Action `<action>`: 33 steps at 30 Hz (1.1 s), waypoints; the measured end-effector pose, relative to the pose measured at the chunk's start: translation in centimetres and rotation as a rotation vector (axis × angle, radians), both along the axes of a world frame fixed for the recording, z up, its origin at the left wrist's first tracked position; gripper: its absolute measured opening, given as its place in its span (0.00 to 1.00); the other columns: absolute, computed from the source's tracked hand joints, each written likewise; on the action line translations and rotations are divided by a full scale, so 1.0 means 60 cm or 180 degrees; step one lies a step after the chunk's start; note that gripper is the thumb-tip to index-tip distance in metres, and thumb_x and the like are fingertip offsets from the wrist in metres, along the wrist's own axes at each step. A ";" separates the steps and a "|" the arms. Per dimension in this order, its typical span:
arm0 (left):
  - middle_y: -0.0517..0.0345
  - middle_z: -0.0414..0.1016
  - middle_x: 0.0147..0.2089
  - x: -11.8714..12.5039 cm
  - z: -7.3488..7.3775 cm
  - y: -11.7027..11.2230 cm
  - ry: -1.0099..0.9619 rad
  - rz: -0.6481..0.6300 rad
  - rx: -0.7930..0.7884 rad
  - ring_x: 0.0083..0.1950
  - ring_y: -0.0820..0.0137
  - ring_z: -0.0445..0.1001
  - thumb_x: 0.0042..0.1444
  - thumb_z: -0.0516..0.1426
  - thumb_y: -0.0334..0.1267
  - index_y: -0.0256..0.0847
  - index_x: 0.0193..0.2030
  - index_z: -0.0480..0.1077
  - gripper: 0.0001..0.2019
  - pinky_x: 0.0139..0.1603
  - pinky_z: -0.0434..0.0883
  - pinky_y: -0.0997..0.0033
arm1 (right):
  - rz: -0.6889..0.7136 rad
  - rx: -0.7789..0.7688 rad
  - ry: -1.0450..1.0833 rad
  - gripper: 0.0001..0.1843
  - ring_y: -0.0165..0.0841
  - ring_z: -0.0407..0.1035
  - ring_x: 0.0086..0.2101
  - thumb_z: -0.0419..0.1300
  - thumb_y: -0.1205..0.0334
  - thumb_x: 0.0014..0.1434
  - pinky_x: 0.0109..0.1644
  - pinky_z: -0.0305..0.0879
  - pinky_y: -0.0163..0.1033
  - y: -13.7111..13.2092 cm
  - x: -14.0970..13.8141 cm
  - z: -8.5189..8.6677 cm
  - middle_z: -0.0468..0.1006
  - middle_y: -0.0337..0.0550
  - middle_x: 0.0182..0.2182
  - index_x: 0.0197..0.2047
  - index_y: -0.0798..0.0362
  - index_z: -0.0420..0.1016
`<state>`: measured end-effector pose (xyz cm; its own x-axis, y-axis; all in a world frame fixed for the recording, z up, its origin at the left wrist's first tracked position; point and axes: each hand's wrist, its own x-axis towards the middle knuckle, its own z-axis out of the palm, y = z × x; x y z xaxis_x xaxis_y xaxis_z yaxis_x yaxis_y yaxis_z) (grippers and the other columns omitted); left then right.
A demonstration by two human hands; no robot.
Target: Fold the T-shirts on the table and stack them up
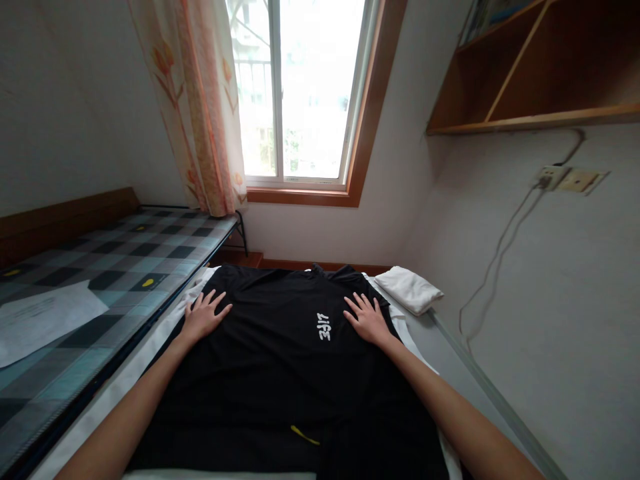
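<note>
A black T-shirt (280, 367) with white lettering lies spread out before me, a few creases running across it. Flat on its upper left part rests my left hand (206, 316), fingers spread. My right hand (369, 320) presses the upper right part near the lettering, its fingers also apart. Neither hand grips anything. A short yellow strip (305, 435) shows on the lower part of the shirt. White cloth (120, 373) peeks out from beneath the shirt along its sides.
A folded white cloth (410, 289) sits past the shirt's far right corner. On the left is a bed with a checked mattress (165, 253) and a paper sheet (47, 320) on it. A curtain (200, 107) hangs by the window. A cable (493, 267) runs down the right wall under a wooden shelf (530, 120).
</note>
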<state>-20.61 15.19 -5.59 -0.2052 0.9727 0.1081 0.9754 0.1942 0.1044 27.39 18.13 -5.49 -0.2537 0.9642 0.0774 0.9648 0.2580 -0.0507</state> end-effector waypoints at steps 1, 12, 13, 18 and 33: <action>0.51 0.53 0.72 -0.002 -0.002 0.004 0.0002 -0.0007 0.0001 0.70 0.46 0.50 0.60 0.45 0.59 0.52 0.68 0.58 0.31 0.64 0.49 0.38 | -0.0020 -0.0020 0.0003 0.31 0.42 0.41 0.67 0.40 0.42 0.66 0.68 0.31 0.57 0.003 0.001 0.000 0.50 0.43 0.69 0.69 0.41 0.53; 0.53 0.51 0.72 -0.008 0.001 0.076 -0.0098 -0.0015 -0.0013 0.71 0.47 0.49 0.61 0.43 0.59 0.53 0.68 0.57 0.31 0.65 0.49 0.38 | -0.0148 -0.0152 0.0003 0.31 0.40 0.39 0.68 0.38 0.42 0.67 0.68 0.28 0.56 0.073 -0.004 0.008 0.48 0.41 0.70 0.69 0.40 0.51; 0.54 0.51 0.72 -0.011 0.001 0.082 -0.0102 -0.0026 -0.0004 0.71 0.48 0.49 0.61 0.43 0.59 0.53 0.68 0.57 0.30 0.65 0.49 0.38 | -0.0162 -0.0167 -0.0004 0.31 0.40 0.39 0.68 0.37 0.42 0.67 0.68 0.28 0.56 0.080 -0.005 0.008 0.48 0.41 0.70 0.70 0.40 0.51; 0.54 0.53 0.71 -0.025 0.000 0.101 -0.0137 -0.0040 0.0063 0.71 0.52 0.50 0.62 0.43 0.57 0.53 0.66 0.60 0.28 0.66 0.50 0.43 | -0.0125 -0.0213 -0.0041 0.32 0.39 0.38 0.68 0.37 0.41 0.66 0.68 0.25 0.56 0.105 -0.006 0.009 0.47 0.41 0.70 0.70 0.41 0.50; 0.48 0.62 0.67 0.021 0.017 0.059 0.0318 -0.0221 0.0882 0.68 0.56 0.57 0.64 0.45 0.45 0.41 0.59 0.69 0.23 0.64 0.57 0.55 | -0.0272 0.0300 -0.0089 0.35 0.44 0.45 0.67 0.39 0.45 0.67 0.68 0.37 0.54 0.007 0.038 -0.007 0.54 0.54 0.67 0.68 0.60 0.57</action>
